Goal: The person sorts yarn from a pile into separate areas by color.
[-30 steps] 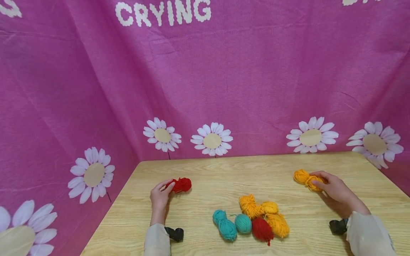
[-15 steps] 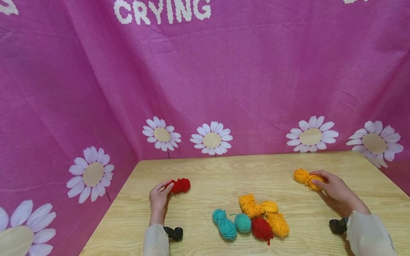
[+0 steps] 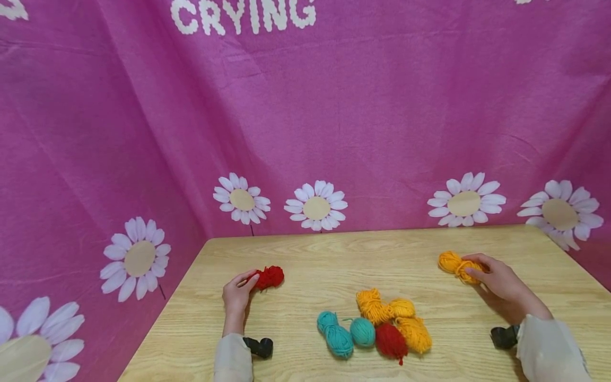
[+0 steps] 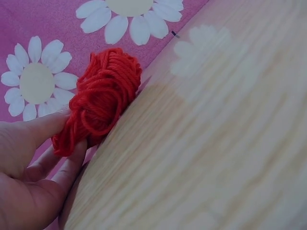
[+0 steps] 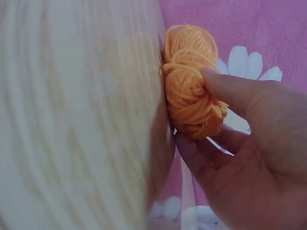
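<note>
At the left of the table, my left hand pinches one end of a red yarn bundle between thumb and fingers. The left wrist view shows this red yarn close to the tabletop, its near end in the fingers. Over on the right, my right hand holds an orange-yellow yarn bundle that is narrowed in the middle. Its thumb presses on one lobe of the yarn in the right wrist view, with the fingers behind and below.
Between the hands lies a cluster: a teal yarn bundle, a teal yarn ball, a red yarn ball and orange-yellow bundles. The wooden table meets a pink daisy-printed cloth at its back and left.
</note>
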A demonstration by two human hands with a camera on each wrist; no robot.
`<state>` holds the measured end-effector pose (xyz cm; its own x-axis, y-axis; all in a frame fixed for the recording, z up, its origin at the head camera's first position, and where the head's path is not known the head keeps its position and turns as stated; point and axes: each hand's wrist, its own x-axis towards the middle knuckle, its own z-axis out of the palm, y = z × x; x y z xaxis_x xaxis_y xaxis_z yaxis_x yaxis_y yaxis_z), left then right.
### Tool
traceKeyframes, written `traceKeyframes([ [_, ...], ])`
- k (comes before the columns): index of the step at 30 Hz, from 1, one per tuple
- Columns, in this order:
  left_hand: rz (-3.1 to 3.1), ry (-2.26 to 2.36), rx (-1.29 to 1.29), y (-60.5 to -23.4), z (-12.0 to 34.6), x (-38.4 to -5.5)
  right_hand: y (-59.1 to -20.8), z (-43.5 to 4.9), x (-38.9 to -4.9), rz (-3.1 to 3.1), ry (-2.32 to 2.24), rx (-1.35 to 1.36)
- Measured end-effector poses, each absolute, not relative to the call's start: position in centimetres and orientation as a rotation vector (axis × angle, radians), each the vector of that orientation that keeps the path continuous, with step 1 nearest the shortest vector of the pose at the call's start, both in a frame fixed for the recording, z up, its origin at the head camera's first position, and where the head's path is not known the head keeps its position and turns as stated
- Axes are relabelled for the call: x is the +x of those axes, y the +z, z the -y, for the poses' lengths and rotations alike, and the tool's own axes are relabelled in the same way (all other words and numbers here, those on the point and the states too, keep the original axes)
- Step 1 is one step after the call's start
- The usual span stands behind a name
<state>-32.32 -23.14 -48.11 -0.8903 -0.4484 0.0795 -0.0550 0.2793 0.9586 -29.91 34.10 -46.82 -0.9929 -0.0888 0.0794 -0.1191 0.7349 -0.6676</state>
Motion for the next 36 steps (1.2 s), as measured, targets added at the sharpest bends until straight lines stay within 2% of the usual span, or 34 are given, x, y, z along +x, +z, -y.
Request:
traceKeyframes([
  [12,2.14,-1.827,0.452,-48.2,23.1,-32.4,-46.7,-34.1,-29.9,2.879,1.159,0.2],
  [18,2.164,-1.778,0.467,-48.2,23.2,-32.4,-46.5,-33.9,-29.7,2.859,1.196,0.171],
  [26,2.069,-1.964,0.434,-48.2,23.0,-32.3,-45.9,-33.0,-29.4,2.684,1.038,0.338],
  [36,2.029,-2.026,0.437,-48.0,23.1,-32.2,-45.1,-30.6,-28.5,2.648,1.059,0.441],
])
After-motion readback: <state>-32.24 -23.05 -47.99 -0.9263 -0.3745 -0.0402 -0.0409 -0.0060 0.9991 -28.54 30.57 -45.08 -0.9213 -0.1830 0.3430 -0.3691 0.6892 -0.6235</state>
